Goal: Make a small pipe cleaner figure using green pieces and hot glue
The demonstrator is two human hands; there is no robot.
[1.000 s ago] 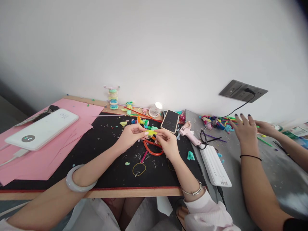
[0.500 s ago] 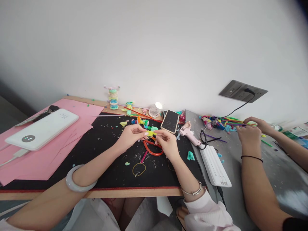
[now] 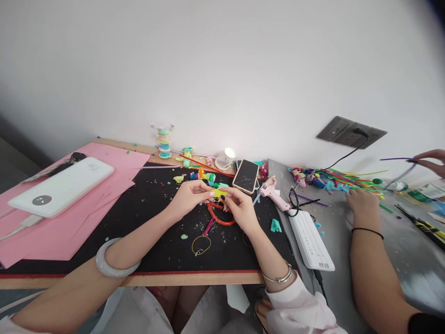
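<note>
My 2 hands, left point(image 3: 192, 197) and right point(image 3: 239, 208), pinch 1 small fuzzy yellow piece point(image 3: 219, 193); red curved fuzzy loop point(image 3: 222, 216) at 6 o'clock.

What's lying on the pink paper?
On the pink paper: a white power bank, its cable, and a dark item behind the power bank, partly covered, so I can't identify it. Whatever is directly under the power bank is hidden.

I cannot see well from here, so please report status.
Both hands pinching yellow piece. Red loop directly below. Glue gun to the right, not touched.
</note>
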